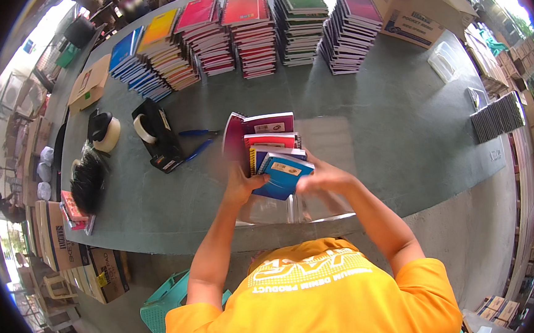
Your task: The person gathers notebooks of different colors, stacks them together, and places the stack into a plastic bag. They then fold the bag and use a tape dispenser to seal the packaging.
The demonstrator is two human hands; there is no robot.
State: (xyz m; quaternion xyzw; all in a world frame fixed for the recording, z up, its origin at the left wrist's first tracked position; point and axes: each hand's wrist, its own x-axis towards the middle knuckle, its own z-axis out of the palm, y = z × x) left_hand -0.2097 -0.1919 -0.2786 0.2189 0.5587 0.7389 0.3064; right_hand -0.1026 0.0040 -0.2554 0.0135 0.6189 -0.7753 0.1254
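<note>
A fanned bunch of small spiral notebooks (pixel 285 172) is held up over the near middle of the table. The front one is blue, with dark blue, red and purple ones behind it. My left hand (pixel 243 183) grips the bunch at its spiral side, thumb across the blue cover. At the opposite edge, my right hand (pixel 325 178) closes on the notebooks, slightly blurred, some of its fingers hidden behind them. A purple cover (pixel 234 136) swings out blurred at the left. Beneath the hands lies clear plastic (pixel 333 140) on the table.
Tall stacks of spiral notebooks (pixel 249 41) line the far side. Left are a tape dispenser (pixel 156 137), blue-handled pliers (pixel 199 149), a tape roll (pixel 110 135) and a black brush (pixel 88 182). An open carton (pixel 411 11) and a dark stack (pixel 497 117) stand right.
</note>
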